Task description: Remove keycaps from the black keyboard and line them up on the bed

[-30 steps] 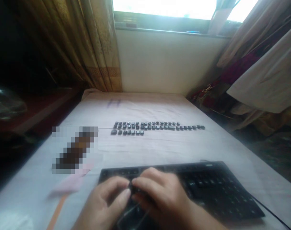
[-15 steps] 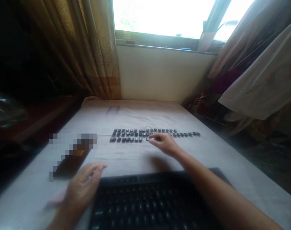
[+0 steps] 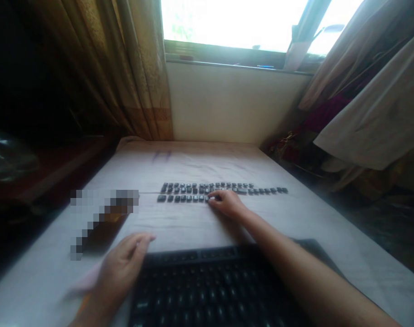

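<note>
My right hand [image 3: 229,203] reaches over the keyboard to the front row of loose black keycaps [image 3: 182,199]. Its thumb and forefinger pinch a keycap [image 3: 207,199] at that row's right end, partly hidden by the fingertips. Behind lie further rows of keycaps [image 3: 268,191] on the pale cloth, some covered by this hand. A black keyboard [image 3: 193,281] lies closest to me, with my right forearm across its right part. At its left edge, my left hand [image 3: 127,259] hovers with fingers loosely stretched and the thumb near them; nothing shows in it.
The pale cloth [image 3: 186,227] covers a broad flat surface that ends at the wall. A pixelated dark item [image 3: 107,222] lies to the left. Curtains [image 3: 135,81] hang at the back left, and clothes [image 3: 377,118] at the right. A window is above the wall.
My right hand has moved slightly left, bringing the pinched keycap up to the end of the front row, where a gap stood before. My left hand has barely moved.
</note>
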{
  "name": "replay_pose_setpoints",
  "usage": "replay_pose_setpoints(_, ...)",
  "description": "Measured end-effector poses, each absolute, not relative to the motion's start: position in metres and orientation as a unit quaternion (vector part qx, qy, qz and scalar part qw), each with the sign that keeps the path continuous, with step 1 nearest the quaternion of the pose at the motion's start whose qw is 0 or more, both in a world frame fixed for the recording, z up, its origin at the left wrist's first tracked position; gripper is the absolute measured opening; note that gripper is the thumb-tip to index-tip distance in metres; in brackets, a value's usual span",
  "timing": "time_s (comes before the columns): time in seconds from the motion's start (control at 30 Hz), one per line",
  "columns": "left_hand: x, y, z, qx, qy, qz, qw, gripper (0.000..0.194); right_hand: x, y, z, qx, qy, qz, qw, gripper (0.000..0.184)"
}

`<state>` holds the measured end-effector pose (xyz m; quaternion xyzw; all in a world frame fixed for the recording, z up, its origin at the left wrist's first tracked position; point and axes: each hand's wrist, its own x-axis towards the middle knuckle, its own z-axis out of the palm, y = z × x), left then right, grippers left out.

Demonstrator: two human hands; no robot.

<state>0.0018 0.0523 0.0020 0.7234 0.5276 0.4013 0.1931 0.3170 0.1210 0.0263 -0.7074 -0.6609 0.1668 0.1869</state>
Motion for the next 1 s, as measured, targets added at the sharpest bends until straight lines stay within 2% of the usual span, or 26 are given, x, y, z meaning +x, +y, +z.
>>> replay_pose_setpoints(0.33, 0.001, 0.052, 0.003, 0.714, 0.543, 0.392, 0.203, 0.038, 0.316, 0.117, 0.032, -0.702, -0.665, 0.167, 0.193, 0.028)
replay_pose_setpoints(0.6, 0.003, 0.05, 0.006, 0.726, 0.54, 0.376, 0.2, 0.041, 0.33, 0.099, 0.053, -0.68, -0.65, 0.196, 0.278, 0.018)
replay_pose_setpoints(0.67, 0.004, 0.05, 0.007, 0.73, 0.536, 0.375, 0.199, 0.042, 0.335, 0.087, 0.059, -0.672, -0.641, 0.212, 0.305, 0.022)
replay_pose_setpoints(0.77, 0.005, 0.05, 0.007, 0.732, 0.534, 0.371, 0.202, 0.045, 0.343, 0.063, 0.064, -0.661, -0.627, 0.24, 0.336, 0.037)
replay_pose_setpoints(0.83, 0.005, 0.05, 0.007, 0.736, 0.535, 0.36, 0.206, 0.046, 0.346, 0.045, 0.066, -0.636, -0.611, 0.272, 0.386, 0.048)
replay_pose_setpoints(0.9, 0.003, 0.049, 0.005, 0.739, 0.536, 0.351, 0.208, 0.047, 0.35, 0.028, 0.07, -0.591, -0.57, 0.317, 0.476, 0.055)
replay_pose_setpoints(1.0, 0.0, 0.05, 0.001, 0.739, 0.538, 0.351, 0.205, 0.046, 0.362, 0.009, 0.078, -0.548, -0.485, 0.325, 0.599, 0.055)
